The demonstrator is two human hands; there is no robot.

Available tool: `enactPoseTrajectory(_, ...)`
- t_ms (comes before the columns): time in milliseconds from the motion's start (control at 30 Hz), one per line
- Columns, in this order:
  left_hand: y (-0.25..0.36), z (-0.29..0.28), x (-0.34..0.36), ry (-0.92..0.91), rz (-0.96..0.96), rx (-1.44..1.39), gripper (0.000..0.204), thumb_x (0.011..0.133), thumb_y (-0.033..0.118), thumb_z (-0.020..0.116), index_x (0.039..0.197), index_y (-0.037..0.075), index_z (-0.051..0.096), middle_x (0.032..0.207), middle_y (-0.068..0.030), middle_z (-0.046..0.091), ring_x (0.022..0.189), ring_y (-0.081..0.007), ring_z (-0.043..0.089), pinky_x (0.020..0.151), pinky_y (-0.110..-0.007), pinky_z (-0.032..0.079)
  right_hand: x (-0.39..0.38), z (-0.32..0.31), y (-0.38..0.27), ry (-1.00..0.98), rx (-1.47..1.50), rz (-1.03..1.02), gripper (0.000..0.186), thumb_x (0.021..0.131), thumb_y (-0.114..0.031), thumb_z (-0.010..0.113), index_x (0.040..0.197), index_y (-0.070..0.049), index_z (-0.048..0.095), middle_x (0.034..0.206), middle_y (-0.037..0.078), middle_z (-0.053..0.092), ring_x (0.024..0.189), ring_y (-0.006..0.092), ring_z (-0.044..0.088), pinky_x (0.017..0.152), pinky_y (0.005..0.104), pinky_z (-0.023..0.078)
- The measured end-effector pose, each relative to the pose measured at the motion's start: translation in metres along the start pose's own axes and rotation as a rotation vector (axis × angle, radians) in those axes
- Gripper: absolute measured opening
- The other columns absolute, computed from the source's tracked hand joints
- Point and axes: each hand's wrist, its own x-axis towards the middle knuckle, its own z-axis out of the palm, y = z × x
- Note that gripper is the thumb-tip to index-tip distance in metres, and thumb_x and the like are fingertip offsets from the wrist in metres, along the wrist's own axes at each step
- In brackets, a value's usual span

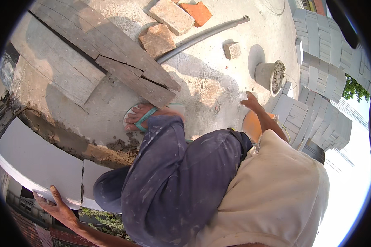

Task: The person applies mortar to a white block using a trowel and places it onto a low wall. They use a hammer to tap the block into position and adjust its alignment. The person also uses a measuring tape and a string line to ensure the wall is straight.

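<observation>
My left hand (55, 203) rests against the outer edge of a white block (39, 156), its fingers apart. A second white block (94, 178) adjoins it, partly hidden by my bent leg. Rough mortar and soil (62, 133) run along the blocks' inner side. My right hand (251, 101) is held out in the air with its fingers loosely apart, nothing visible in them, between a bucket of mortar (268, 76) and an orange container (251, 125) partly behind my forearm. My sandalled foot (142, 117) stands on the concrete floor (214, 107).
Weathered boards (90, 37) lie at upper left, beside bricks (171, 16), a grey pipe (206, 33) and a small broken piece (231, 50). Stacks of pale blocks (317, 37) line the right side, with open sky and leaves beyond. Greenery (103, 222) shows below the blocks at left.
</observation>
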Motion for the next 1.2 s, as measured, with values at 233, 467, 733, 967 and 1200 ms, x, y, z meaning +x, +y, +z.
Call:
enactPoseTrajectory(233, 0.003, 0.004, 0.01, 0.067, -0.003, 0.156, 0.094, 0.092, 0.063, 0.067, 0.161, 0.009, 0.033, 0.155, -0.0273, 0.043, 0.137, -0.0453, 0.051, 0.112, -0.059, 0.049, -0.112, 0.203, 0.009, -0.493, 0.28, 0.309, 0.106, 0.093, -0.068, 0.062, 0.161, 0.006, 0.026, 0.158, 0.031, 0.041, 0.144, 0.0423, 0.046, 0.11, 0.0572, 0.043)
enactPoseTrajectory(467, 0.047, -0.008, -0.026, 0.198, 0.215, 0.072, 0.096, 0.086, 0.028, 0.087, 0.155, -0.009, 0.032, 0.148, -0.0372, 0.049, 0.13, -0.0477, 0.055, 0.114, -0.054, 0.042, -0.122, 0.206, -0.083, -0.821, 0.907, 0.225, 0.105, 0.092, -0.063, 0.069, 0.165, -0.004, 0.022, 0.169, 0.03, 0.02, 0.154, 0.0491, 0.026, 0.122, 0.0613, 0.03)
enactPoseTrajectory(733, -0.054, 0.01, 0.02, 0.156, 0.106, 0.101, 0.088, 0.093, 0.041, 0.074, 0.158, 0.003, 0.03, 0.145, -0.03, 0.048, 0.123, -0.0458, 0.061, 0.102, -0.055, 0.058, -0.17, 0.242, 0.031, -0.271, 0.311, -0.085, 0.099, 0.082, -0.053, 0.079, 0.156, 0.001, 0.041, 0.158, 0.024, 0.046, 0.145, 0.0407, 0.046, 0.121, 0.0459, 0.036)
enactPoseTrajectory(967, 0.014, -0.002, 0.014, 0.06, 0.057, 0.052, 0.09, 0.091, 0.041, 0.073, 0.159, 0.005, 0.027, 0.145, -0.03, 0.047, 0.127, -0.0484, 0.056, 0.104, -0.06, 0.053, -0.207, 0.266, 0.046, -0.031, 0.445, 0.146, 0.067, 0.079, -0.037, 0.082, 0.132, -0.002, 0.062, 0.114, 0.022, 0.074, 0.11, 0.0346, 0.072, 0.097, 0.0443, 0.055)
enactPoseTrajectory(1200, -0.033, 0.018, 0.019, 0.098, 0.105, 0.111, 0.095, 0.089, 0.045, 0.074, 0.16, 0.005, 0.026, 0.143, -0.0312, 0.047, 0.125, -0.0489, 0.057, 0.102, -0.059, 0.052, -0.186, 0.203, 0.065, 0.492, 0.159, 0.131, 0.063, 0.073, -0.004, 0.067, 0.133, 0.002, 0.049, 0.123, 0.029, 0.056, 0.121, 0.0492, 0.052, 0.107, 0.0531, 0.044)
